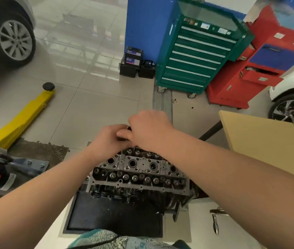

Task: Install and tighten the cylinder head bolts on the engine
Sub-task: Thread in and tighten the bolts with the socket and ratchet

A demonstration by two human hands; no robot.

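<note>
Our left hand (106,136) and right hand (148,128) together pinching a small dark part (128,128), cylinder head (137,169) just below them, green tool cabinet (200,56) beyond

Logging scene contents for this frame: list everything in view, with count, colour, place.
cylinder head: 1, grey metal, centre, on engine
black mat: 1, black, below engine
tool cabinet: 1, green, upper centre-right
red cabinet: 1, red and blue, right of green one
car batteries: about 3, black, by blue wall
lift arm: 1, yellow, left floor
car wheels: 2, black tyres, silver rims, top left and right
board: 1, tan, right
metal tool: 1, silver, lower right
left hand: 1, above head's far edge, fingers curled on small dark part
right hand: 1, meets left, pinching same part
</note>
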